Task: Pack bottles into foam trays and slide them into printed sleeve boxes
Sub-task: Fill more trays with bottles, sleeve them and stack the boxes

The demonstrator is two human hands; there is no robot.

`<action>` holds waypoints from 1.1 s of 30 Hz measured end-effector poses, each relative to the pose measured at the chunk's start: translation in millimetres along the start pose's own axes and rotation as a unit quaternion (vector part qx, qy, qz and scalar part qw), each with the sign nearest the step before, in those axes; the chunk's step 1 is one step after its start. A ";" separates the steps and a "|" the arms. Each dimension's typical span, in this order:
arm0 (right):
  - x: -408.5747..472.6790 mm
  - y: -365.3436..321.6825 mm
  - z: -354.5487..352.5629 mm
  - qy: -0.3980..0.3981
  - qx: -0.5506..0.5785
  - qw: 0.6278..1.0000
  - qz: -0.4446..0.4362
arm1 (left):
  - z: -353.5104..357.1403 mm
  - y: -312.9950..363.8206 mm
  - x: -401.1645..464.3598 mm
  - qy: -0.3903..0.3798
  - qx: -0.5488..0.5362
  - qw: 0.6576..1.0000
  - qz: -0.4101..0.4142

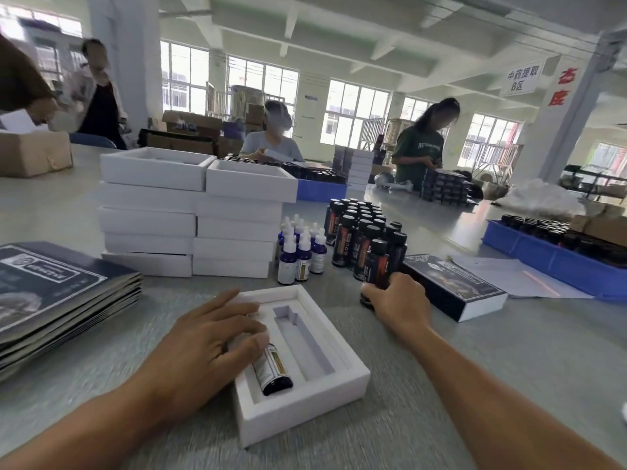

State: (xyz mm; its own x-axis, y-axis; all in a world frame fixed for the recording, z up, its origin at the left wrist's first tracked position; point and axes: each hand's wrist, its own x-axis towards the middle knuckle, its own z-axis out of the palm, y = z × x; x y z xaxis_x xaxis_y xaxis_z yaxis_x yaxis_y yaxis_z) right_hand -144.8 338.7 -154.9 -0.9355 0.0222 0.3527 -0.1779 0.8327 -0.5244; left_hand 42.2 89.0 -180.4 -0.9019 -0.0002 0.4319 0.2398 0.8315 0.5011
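A white foam tray (346, 378) lies on the grey table in front of me. Its left slot holds a dark dropper bottle (274, 369) lying flat; the right slot is empty. My left hand (210, 337) rests flat over the tray's left side, fingers straight, pressing on the bottle's upper part. My right hand (400, 300) grips a black-capped dark bottle (376, 262) at the near edge of a cluster of such bottles (363, 228). Small blue dropper bottles (300, 249) stand left of that cluster. A printed sleeve box (451, 286) lies to the right.
Two stacks of white foam trays (190, 215) rise behind the tray. Flat printed sleeves (57, 293) are piled at the left. A blue bin (556, 259) of dark bottles sits at the right, papers beside it. Other people work at tables beyond.
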 end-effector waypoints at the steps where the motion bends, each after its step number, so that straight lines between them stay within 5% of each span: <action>1: -7.8 -3.3 -5.3 -0.008 0.009 1.000 -0.015 | 0.1 0.8 0.3 -0.004 0.001 1.000 -0.002; 9: -87.8 -49.6 -51.6 -0.103 0.076 0.976 -0.177 | 0.4 1.7 -1.1 -0.017 -0.008 0.999 -0.029; 14: -114.2 -60.5 -50.4 -0.085 -0.083 0.952 -0.282 | -1.3 4.9 -0.9 -0.028 0.008 0.999 -0.046; 33: -118.0 -56.3 -39.3 -0.187 -0.038 0.944 -0.271 | -1.8 3.5 -1.8 -0.035 0.005 0.998 -0.049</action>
State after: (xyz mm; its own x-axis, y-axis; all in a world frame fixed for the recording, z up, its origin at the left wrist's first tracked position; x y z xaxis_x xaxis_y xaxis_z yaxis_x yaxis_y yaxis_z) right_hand -12.4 310.9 -136.5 -0.7586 -0.6030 0.2466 -0.6515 0.7034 -0.2842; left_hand 45.3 91.0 -178.1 -0.9437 -0.0444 0.3277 0.1450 0.8350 0.5308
